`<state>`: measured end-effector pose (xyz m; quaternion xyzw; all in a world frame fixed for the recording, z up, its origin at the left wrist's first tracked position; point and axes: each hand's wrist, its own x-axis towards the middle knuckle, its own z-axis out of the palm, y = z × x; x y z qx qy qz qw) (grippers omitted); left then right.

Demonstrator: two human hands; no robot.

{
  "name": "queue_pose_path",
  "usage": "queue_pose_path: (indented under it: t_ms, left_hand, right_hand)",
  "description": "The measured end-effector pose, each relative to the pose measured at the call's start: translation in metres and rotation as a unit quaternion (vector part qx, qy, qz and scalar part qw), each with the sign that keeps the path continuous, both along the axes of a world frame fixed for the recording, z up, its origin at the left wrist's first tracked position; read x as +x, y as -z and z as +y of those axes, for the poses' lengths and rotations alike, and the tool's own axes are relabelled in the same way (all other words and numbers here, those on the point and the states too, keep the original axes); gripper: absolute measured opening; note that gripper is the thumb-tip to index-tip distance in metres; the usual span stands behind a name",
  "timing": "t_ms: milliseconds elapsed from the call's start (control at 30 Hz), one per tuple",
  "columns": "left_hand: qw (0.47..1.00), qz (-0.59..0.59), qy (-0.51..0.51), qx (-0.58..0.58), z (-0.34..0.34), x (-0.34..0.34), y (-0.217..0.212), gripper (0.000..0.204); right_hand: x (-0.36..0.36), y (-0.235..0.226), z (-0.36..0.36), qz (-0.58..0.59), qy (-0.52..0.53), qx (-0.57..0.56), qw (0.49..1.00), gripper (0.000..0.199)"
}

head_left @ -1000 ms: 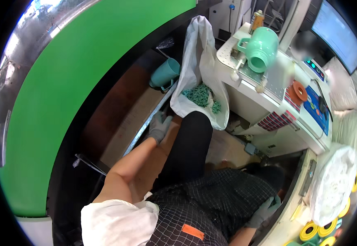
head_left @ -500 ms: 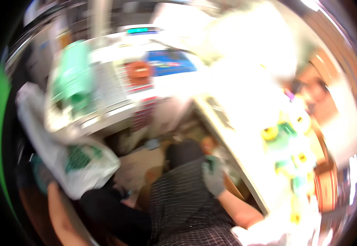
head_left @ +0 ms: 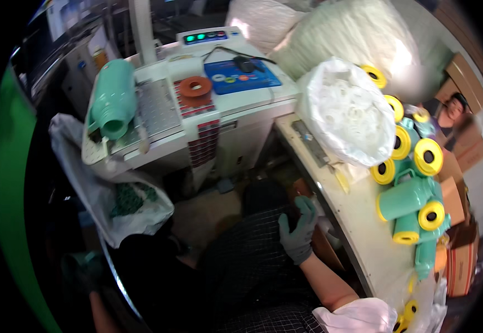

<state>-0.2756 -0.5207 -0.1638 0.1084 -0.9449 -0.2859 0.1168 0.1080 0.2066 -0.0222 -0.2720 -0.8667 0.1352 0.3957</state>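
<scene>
My right hand (head_left: 298, 233), in a grey glove, is held over my lap beside the table edge. Its fingers are spread and nothing is in them. Down at the far left, in deep shadow, is my left hand (head_left: 83, 277). A dim greenish shape (head_left: 89, 258) shows against it, but I cannot tell whether the fingers grip it. Between that hand and the machine hangs a white sack (head_left: 141, 219) with green scraps (head_left: 133, 198) inside. On the white machine (head_left: 169, 143) a green jug (head_left: 115, 97) lies on its side, mouth facing me.
An orange ring (head_left: 195, 87) and a label strip (head_left: 205, 141) are on the machine. Right of it, the table (head_left: 358, 244) bears a white bag (head_left: 338, 130) of pale rings and several green jugs (head_left: 402, 197) with yellow bases. Large sacks (head_left: 352, 39) and cartons (head_left: 460, 258) stand behind; a person (head_left: 452, 114) is at the right.
The blur and glare have gone. My right hand has opened, its fingers now spread upward. My left hand appears lower and further right in the picture, beside the greenish shape.
</scene>
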Motion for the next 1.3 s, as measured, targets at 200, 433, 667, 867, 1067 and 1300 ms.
queue_pose_path:
  t_ms: [200,433,667,867,1067,1300]
  left_hand:
    - [0.975,0.110,0.178,0.072,0.183,0.151,-0.202,0.039]
    - [0.794,-0.075,0.256,0.546,0.315,0.218,-0.242,0.044]
    - [0.863,-0.047,0.363,0.348,0.421,0.257,-0.227,0.084]
    - [0.736,-0.007,0.677,0.033,0.482,0.270,-0.265,0.106]
    - [0.686,-0.029,0.727,-0.032,0.503,0.276,-0.268,0.097]
    - [0.660,-0.019,0.750,0.032,0.505,0.287,-0.232,0.067]
  right_hand:
    - [-0.026,-0.007,-0.047,0.088,-0.230,-0.232,0.941,0.049]
    - [-0.036,-0.058,-0.082,0.112,-0.477,-0.345,0.801,0.133]
    - [0.022,-0.055,-0.100,0.083,-0.320,-0.412,0.849,0.121]
    - [0.032,-0.074,-0.081,0.080,-0.379,-0.277,0.879,0.048]
    - [0.042,-0.117,-0.058,-0.200,-0.485,-0.165,0.835,0.028]
    - [0.049,-0.101,-0.034,-0.223,-0.553,-0.173,0.784,0.020]
